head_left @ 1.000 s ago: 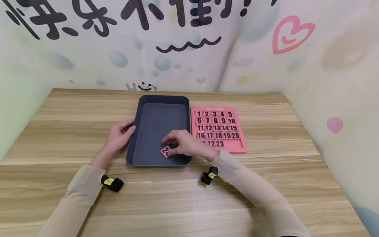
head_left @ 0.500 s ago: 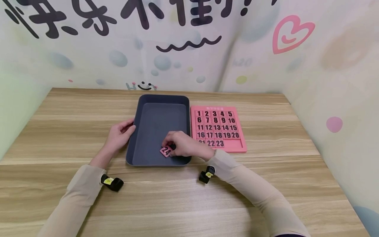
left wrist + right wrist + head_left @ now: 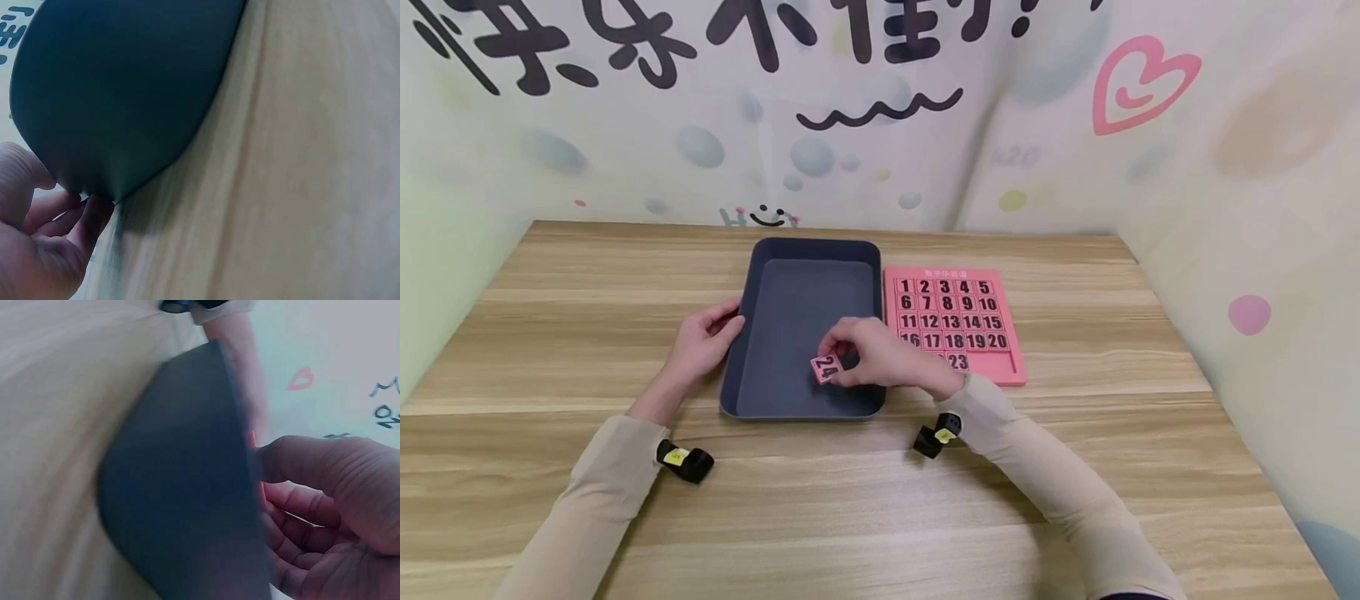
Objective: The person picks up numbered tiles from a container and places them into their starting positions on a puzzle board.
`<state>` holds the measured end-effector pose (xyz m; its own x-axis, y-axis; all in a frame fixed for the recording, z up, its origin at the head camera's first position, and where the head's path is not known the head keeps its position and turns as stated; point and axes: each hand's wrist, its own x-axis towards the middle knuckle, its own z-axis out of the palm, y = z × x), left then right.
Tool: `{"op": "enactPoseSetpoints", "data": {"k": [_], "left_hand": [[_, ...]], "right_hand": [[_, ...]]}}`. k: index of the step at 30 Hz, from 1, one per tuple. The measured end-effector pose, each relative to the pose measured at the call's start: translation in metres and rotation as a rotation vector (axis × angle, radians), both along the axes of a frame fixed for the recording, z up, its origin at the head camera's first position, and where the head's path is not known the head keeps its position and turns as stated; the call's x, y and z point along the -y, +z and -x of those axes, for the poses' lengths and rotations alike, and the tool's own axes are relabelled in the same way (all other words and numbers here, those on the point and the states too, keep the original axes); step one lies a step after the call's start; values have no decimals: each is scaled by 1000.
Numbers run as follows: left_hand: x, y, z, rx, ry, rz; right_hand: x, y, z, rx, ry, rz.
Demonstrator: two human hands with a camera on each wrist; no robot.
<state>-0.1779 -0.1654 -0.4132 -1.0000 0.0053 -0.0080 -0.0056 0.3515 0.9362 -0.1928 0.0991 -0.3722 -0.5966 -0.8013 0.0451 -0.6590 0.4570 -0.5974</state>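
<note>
In the head view my right hand [image 3: 880,352] pinches a small pink square tile [image 3: 826,367] marked 24 between thumb and fingers, over the lower right of a dark blue-grey tray [image 3: 805,411]. A thin pink edge of the tile [image 3: 251,439] shows past the tray wall in the right wrist view. My left hand [image 3: 700,346] holds the tray's left side, thumb at the rim; in the left wrist view its fingertips [image 3: 99,209] curl against the lower wall. Right of the tray lies a pink number board [image 3: 1000,367] with rows of black-numbered tiles, its bottom row partly hidden by my right hand.
Tray and board stand side by side on a wood-grain table [image 3: 820,517]. A printed wall sheet [image 3: 865,167] rises behind the table's far edge, and another wall [image 3: 1247,250] stands on the right. A black camera [image 3: 937,436] sits on my right wrist.
My right hand closed its fingers on the tile, then raised it slightly up and away from the tray floor, turning it. My left hand stays on the tray's left side.
</note>
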Motion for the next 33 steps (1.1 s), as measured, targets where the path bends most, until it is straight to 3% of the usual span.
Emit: {"op": "enactPoseSetpoints", "data": {"k": [8, 17, 27, 33], "left_hand": [[0, 0, 0, -5, 1, 6], [0, 1, 0, 3, 2, 2], [-1, 3, -1, 0, 5, 5], [-2, 3, -1, -13, 4, 32]], "right_hand": [[-35, 14, 0, -6, -62, 144], [-90, 14, 2, 4, -164, 206], [-153, -11, 15, 79, -304, 130], [-168, -19, 20, 87, -350, 70]]}}
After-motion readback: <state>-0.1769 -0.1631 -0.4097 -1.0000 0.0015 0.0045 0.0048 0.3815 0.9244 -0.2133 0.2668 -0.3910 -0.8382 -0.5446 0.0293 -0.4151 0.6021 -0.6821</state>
